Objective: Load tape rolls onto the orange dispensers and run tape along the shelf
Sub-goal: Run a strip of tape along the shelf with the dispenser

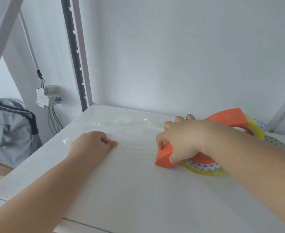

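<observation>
My right hand (pixel 183 142) grips an orange dispenser (pixel 165 157) that lies on the white shelf (pixel 138 190), with a clear yellowish tape roll (pixel 204 170) loaded on it. A strip of clear tape (pixel 136 149) runs left from the dispenser to my left hand (pixel 91 145), which presses down on it with curled fingers. A second orange dispenser (pixel 229 119) with its own tape roll (pixel 256 130) sits just behind my right hand. An earlier, wrinkled strip of tape (pixel 114 121) lies along the shelf's back edge.
A perforated shelf upright (pixel 76 52) rises at the back left corner, against a white wall. Left of the shelf hang a breaker box (pixel 48 96) with coloured wires and a grey bag (pixel 8 130). Another upright (pixel 284 110) stands at the far right.
</observation>
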Action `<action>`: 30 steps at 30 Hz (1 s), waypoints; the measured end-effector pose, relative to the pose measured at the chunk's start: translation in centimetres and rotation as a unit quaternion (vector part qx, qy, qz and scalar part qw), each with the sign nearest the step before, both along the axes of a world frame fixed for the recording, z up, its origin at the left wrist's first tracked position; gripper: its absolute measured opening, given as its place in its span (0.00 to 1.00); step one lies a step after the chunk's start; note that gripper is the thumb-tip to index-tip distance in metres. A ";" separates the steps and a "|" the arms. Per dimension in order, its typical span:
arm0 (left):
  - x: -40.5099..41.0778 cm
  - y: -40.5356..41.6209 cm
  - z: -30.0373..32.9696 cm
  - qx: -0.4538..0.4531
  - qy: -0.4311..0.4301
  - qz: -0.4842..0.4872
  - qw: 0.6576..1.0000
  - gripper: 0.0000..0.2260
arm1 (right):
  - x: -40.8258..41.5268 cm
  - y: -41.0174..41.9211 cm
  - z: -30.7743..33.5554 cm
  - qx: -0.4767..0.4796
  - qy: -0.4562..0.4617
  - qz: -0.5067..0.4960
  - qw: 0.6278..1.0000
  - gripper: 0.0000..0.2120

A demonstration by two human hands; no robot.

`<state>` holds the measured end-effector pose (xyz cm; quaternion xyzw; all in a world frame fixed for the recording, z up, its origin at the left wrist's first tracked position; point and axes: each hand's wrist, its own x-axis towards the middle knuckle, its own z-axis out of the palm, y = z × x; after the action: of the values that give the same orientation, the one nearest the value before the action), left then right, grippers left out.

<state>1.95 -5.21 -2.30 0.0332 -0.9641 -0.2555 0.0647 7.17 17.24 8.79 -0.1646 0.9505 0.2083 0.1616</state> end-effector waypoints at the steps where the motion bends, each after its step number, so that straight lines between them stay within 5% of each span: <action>1: 0.0 0.0 0.0 -0.002 0.001 0.000 1.000 0.10 | 0.0 0.0 0.0 0.002 0.000 0.000 1.000 0.17; 30: -0.1 -0.1 -0.1 -0.012 0.020 -0.013 1.000 0.09 | 1.1 2.1 0.2 0.000 -0.019 -0.037 0.999 0.19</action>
<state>1.86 -5.34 -2.37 0.0150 -0.9660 -0.2450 0.0811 8.23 19.37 9.01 -0.1335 0.9526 0.1995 0.1870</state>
